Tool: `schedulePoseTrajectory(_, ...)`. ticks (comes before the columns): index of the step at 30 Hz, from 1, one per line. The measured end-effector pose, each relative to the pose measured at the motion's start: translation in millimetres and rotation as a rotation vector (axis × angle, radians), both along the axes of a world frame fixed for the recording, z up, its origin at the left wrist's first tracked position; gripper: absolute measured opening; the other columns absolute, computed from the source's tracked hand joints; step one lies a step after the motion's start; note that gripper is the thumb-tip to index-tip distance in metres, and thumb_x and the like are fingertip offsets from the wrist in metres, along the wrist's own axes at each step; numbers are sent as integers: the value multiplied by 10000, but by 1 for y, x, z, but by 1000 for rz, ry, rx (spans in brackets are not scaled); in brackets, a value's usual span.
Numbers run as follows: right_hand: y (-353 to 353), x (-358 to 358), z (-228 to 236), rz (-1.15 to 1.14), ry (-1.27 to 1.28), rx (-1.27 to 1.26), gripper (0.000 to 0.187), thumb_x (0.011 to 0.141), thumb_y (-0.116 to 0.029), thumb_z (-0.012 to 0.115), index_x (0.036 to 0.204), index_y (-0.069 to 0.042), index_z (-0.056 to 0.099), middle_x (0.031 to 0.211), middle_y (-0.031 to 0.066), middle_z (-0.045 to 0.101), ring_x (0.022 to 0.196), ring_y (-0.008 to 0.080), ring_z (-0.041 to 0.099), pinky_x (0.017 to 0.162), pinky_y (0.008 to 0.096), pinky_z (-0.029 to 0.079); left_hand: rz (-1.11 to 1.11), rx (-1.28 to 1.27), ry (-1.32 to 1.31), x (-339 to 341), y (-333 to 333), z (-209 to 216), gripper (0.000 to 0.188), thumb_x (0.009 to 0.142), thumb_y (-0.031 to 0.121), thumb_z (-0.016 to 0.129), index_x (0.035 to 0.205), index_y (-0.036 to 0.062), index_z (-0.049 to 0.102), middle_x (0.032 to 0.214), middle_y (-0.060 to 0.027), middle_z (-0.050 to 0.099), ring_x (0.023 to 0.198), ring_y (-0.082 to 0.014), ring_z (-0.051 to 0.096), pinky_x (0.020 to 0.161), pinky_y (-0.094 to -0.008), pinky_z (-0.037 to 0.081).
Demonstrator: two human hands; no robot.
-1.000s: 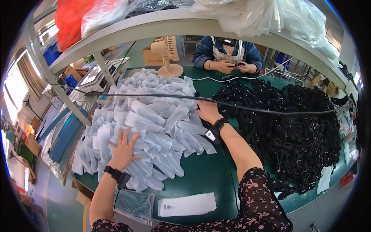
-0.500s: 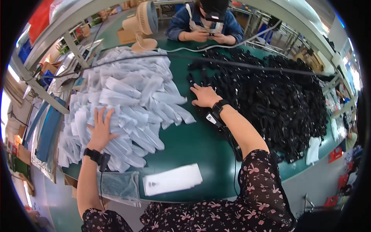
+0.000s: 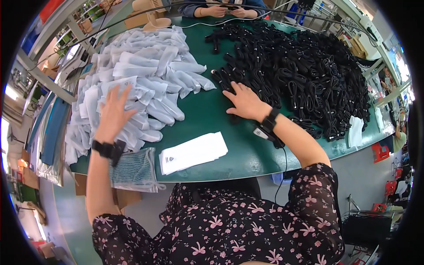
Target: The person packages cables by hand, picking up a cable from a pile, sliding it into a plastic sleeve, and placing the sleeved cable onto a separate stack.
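My left hand (image 3: 114,112) lies with fingers spread on a large heap of white translucent pouches (image 3: 137,66) at the left of the table. The pouches look filled, but their contents cannot be made out. At the near left edge of a big pile of coiled black cables (image 3: 309,84), my right hand (image 3: 246,102) is flat with its fingers apart. Its fingertips touch or hover just over the cables; which one is unclear. Between the hands and closer to me sits a stack of flat white printed pouches (image 3: 194,153).
A clear bag with a teal mesh-like sheet (image 3: 134,170) hangs over the near edge of the green table (image 3: 194,117). A fan (image 3: 152,17) stands at the far left. Across the table a person's hands (image 3: 227,11) hold something dark. A white pouch (image 3: 355,131) lies right.
The view has tipped down, so the table sits higher in the picture. My right hand has come nearer to me along the cable pile's edge. My left hand stays on the pouches.
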State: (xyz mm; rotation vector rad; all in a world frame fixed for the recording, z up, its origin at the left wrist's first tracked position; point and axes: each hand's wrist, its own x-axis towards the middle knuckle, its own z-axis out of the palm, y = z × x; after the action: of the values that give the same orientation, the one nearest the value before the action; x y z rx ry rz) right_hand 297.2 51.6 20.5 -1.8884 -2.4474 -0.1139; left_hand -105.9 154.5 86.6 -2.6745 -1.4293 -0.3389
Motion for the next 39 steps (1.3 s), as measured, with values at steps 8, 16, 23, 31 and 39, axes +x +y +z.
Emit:
schedulePoseTrajectory(8, -57, -33, -34, -74, -126, 200, 371, 764, -273, 761, 966, -26, 572, 921, 161, 547, 850, 319, 587, 720, 422, 504, -401, -390, -642, 104, -148, -86, 242, 802, 45, 711, 1033, 23, 638, 942, -141, 598, 837, -315, 618, 734, -372, 518)
schedulePoseTrajectory(16, -91, -54, -21, -164, 114, 149, 244, 816, -108, 646, 971, 9, 498, 891, 173, 563, 765, 325, 632, 604, 395, 526, -309, -209, -554, 132, -162, -110, 125, 775, 45, 717, 863, 27, 629, 862, -131, 586, 804, -329, 615, 712, -408, 517)
schedulePoseTrajectory(23, -99, -40, -43, -269, 533, 109, 275, 906, -146, 611, 1079, 26, 485, 848, 140, 613, 661, 260, 631, 590, 351, 520, -217, -402, -744, 126, -160, -118, 106, 814, 2, 691, 871, -9, 602, 814, -121, 618, 717, -254, 625, 661, -341, 510)
schedulePoseTrajectory(31, -135, -64, -30, -304, 1580, -477, 303, 995, -182, 554, 1215, 27, 547, 794, 83, 655, 619, 125, 613, 562, 261, 488, -85, -622, -894, 119, -160, -114, 71, 871, -17, 660, 900, -22, 595, 792, -92, 627, 681, -147, 592, 646, -276, 489)
schedulePoseTrajectory(39, -139, -71, -27, -100, 1198, -413, 266, 1027, -197, 511, 1144, 20, 613, 812, 51, 669, 618, 109, 642, 544, 251, 487, -146, -594, -878, 119, -160, -111, 69, 879, -22, 639, 923, -20, 586, 850, -97, 609, 718, -177, 591, 668, -284, 490)
